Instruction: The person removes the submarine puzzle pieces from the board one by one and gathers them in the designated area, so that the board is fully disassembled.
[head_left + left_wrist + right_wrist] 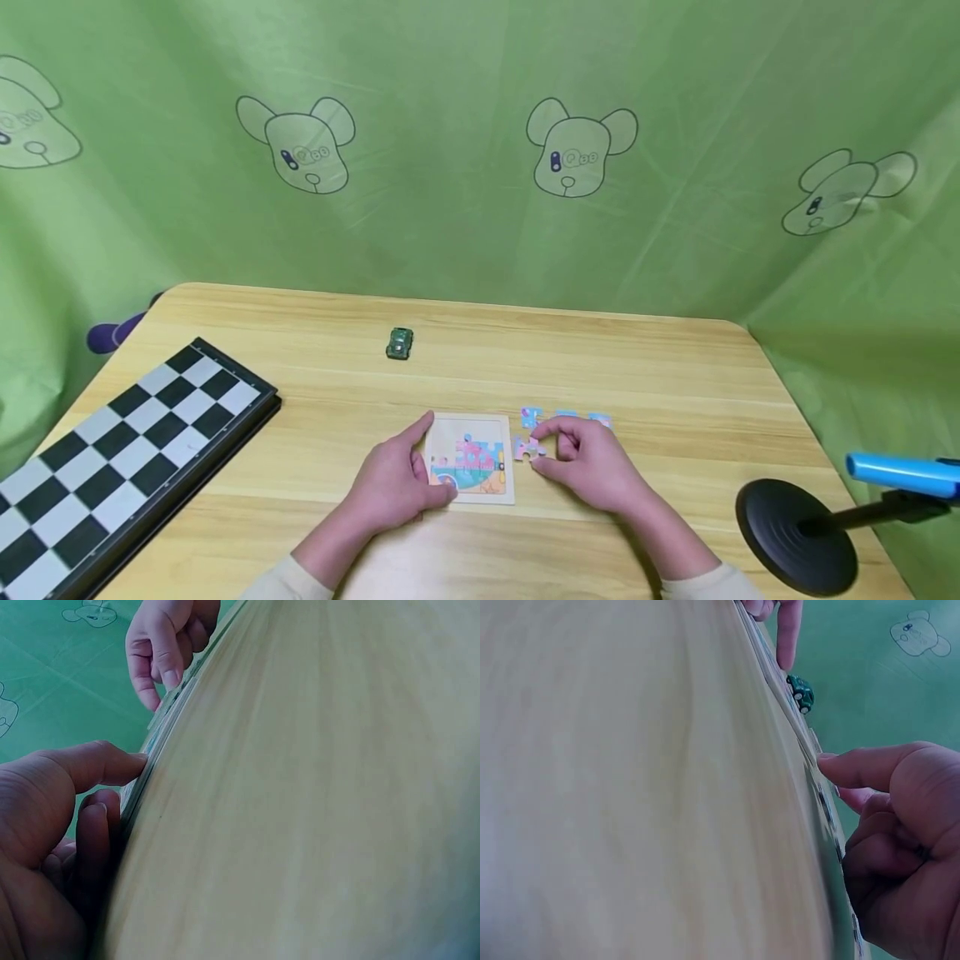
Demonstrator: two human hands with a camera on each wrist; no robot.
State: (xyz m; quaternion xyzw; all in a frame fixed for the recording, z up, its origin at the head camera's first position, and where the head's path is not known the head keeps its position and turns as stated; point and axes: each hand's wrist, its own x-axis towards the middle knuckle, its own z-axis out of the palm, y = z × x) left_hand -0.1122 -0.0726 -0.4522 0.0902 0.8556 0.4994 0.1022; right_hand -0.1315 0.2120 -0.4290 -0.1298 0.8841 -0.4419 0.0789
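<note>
A square puzzle board (471, 417) lies on the table, with a pink, blue and sandy picture partly filling its frame. My left hand (393, 483) holds it at the left side, the index finger at the upper left corner and the thumb on the lower edge. Just right of the board, my right hand (588, 462) pinches a pink puzzle piece (522, 450) between thumb and index finger, low over the table. Behind that hand lie several loose pieces, among them a blue and pink puzzle piece (531, 416); the hand partly covers some. Both wrist views show the board only edge-on.
A folded chessboard (142, 442) lies along the left of the wooden table (315, 350). Toward the back stands a small green toy car (400, 343). At the right front is a round black stand base (795, 537) with a blue bar (900, 475). A green curtain (450, 225) hangs behind.
</note>
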